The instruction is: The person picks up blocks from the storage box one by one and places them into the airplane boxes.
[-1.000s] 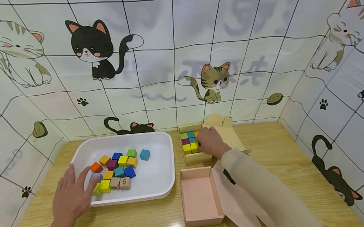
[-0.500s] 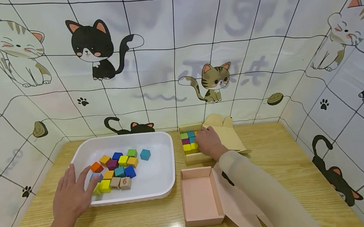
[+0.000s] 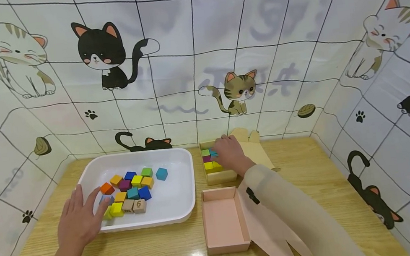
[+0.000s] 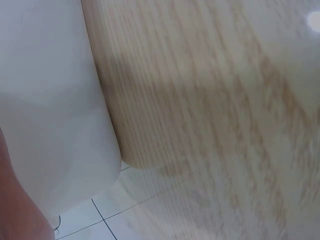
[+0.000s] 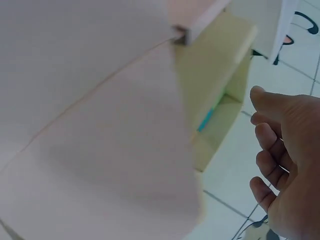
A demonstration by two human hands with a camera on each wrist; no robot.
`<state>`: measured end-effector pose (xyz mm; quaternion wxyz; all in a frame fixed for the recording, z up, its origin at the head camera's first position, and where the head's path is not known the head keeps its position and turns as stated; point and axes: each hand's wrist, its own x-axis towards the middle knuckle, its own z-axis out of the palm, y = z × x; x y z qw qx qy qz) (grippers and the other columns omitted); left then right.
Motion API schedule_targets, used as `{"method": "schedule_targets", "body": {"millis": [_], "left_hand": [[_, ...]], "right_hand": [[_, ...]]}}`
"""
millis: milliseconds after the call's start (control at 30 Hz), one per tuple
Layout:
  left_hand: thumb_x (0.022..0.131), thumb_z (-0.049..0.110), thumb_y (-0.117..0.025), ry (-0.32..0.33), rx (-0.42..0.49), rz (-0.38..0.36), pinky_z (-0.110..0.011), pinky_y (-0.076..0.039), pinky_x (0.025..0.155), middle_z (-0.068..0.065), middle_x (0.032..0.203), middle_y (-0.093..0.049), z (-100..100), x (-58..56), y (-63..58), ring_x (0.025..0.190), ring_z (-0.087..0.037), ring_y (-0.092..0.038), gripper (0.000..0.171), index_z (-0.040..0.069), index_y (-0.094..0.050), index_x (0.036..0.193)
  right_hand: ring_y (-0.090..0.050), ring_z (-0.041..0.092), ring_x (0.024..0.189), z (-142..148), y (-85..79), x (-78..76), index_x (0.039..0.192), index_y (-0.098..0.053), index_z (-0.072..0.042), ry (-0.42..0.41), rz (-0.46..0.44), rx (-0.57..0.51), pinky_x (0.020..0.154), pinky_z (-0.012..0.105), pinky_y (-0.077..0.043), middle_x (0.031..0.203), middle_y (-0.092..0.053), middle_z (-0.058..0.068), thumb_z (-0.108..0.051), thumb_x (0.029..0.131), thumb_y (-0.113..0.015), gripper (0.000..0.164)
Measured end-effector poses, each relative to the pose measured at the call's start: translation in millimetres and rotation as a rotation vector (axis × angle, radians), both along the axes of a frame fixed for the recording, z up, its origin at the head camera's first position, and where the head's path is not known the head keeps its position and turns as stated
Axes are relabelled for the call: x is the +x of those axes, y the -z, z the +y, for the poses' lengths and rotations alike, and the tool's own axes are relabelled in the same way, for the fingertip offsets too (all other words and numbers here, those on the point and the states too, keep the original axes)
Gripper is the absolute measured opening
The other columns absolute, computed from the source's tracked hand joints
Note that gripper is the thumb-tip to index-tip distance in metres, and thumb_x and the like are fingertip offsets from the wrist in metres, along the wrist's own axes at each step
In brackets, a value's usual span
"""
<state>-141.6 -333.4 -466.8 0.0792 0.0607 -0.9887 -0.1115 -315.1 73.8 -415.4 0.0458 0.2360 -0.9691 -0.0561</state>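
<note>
My left hand (image 3: 79, 221) rests at the left side of a white tray (image 3: 178, 209), fingers spread over its rim. Coloured cubes (image 3: 125, 185) and two plain wooden ones, one marked 6 (image 3: 139, 206), lie in that tray. Over the small yellow box (image 3: 221, 178) is my right hand (image 3: 230, 154), its fingers loosely bent above the cubes (image 3: 208, 166) packed inside. The right wrist view shows the right hand (image 5: 295, 155) beside the box wall, with nothing seen between fingers and thumb. Part of the box's contents is hidden behind this hand.
A pink box (image 3: 221, 221) stands open nearer me, its lid (image 3: 267, 228) folded out under my right forearm. The yellow box's lid (image 3: 258, 151) lies spread to its right. A cat-patterned cloth (image 3: 171, 30) walls the wooden table (image 3: 166, 250) behind and on the sides.
My right hand has risen a little from among the cubes in the yellow box and shifted slightly left and away. The left hand stays at the tray. The head view has shifted slightly.
</note>
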Motion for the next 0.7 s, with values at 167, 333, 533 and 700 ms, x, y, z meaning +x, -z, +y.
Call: {"method": "schedule_targets", "body": {"millis": [167, 333, 533, 700], "left_hand": [[0.092, 0.06, -0.025, 0.005, 0.001, -0.003, -0.065, -0.003, 0.108, -0.03, 0.149, -0.001, -0.2, -0.2, -0.9, 0.137, -0.047, 0.005, 0.07, 0.011, -0.03, 0.141], [0.091, 0.061, -0.026, 0.004, 0.012, -0.008, -0.066, -0.005, 0.107, -0.03, 0.149, 0.0, 1.9, -1.7, -2.0, 0.137, -0.048, 0.003, 0.071, 0.011, -0.032, 0.14], [0.091, 0.06, -0.029, 0.016, 0.003, -0.001, -0.067, -0.011, 0.105, -0.031, 0.149, -0.004, 3.4, -2.5, -2.1, 0.136, -0.049, -0.001, 0.07, 0.009, -0.035, 0.138], [0.091, 0.059, -0.032, 0.033, 0.006, 0.025, -0.068, -0.011, 0.104, -0.03, 0.149, -0.005, -0.2, -2.1, -1.9, 0.136, -0.049, -0.003, 0.069, 0.007, -0.038, 0.136]], "right_hand": [[-0.05, 0.02, 0.089, -18.2, -11.4, 8.0, 0.103, -0.069, -0.024, -0.048, 0.015, -0.072, 0.085, 0.039, -0.041, 0.098, -0.063, -0.002, -0.045, 0.082, -0.063, 0.031], [-0.051, 0.02, 0.093, -30.8, -12.4, 13.4, 0.112, -0.065, -0.028, -0.087, 0.015, -0.092, 0.087, 0.04, -0.041, 0.102, -0.063, -0.004, -0.042, 0.085, -0.06, 0.031], [-0.053, 0.019, 0.096, -38.9, -7.6, 17.6, 0.11, -0.067, -0.028, -0.094, 0.012, -0.126, 0.088, 0.04, -0.042, 0.105, -0.065, -0.007, -0.044, 0.084, -0.061, 0.031], [-0.054, 0.02, 0.106, -49.5, -3.5, 22.9, 0.111, -0.067, -0.027, -0.119, -0.014, -0.161, 0.092, 0.042, -0.042, 0.113, -0.065, -0.008, -0.048, 0.082, -0.061, 0.036]]}}
